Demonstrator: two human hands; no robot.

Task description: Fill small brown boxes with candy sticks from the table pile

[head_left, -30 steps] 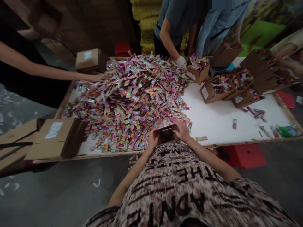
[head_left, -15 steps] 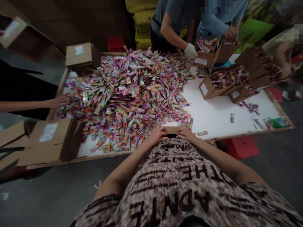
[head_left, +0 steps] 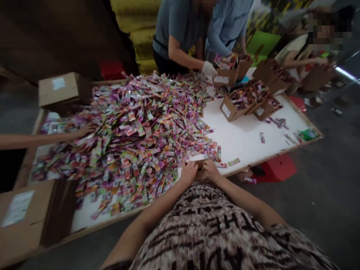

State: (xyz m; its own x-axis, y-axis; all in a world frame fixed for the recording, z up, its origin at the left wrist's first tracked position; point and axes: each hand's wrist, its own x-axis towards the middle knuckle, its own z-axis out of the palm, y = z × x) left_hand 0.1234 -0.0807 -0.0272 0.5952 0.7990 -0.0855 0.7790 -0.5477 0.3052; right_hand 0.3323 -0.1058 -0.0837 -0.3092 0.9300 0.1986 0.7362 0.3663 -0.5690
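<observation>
At the table's near edge, my left hand (head_left: 189,172) and my right hand (head_left: 210,170) grip a small brown cardboard box (head_left: 200,163) from both sides, close against my body. My fingers are bent over its top edge. Most of the box is hidden behind my hands and shirt. Just beyond and to the left spreads a big heap of small colourful sachets (head_left: 146,123). A few single sachets (head_left: 234,162) lie to the right of my right hand.
Several filled boxes (head_left: 236,107) stand on the white tabletop (head_left: 236,138) at right. Closed cartons (head_left: 60,92) sit at left. Another person's hand (head_left: 86,131) reaches into the heap. Across the table, a gloved hand (head_left: 208,68) is beside a box. A red stool (head_left: 278,168) stands below the edge.
My view has swung right. My hands have come closer together on the box, and its dark opening no longer shows. The co-worker's hand at left reaches further into the heap.
</observation>
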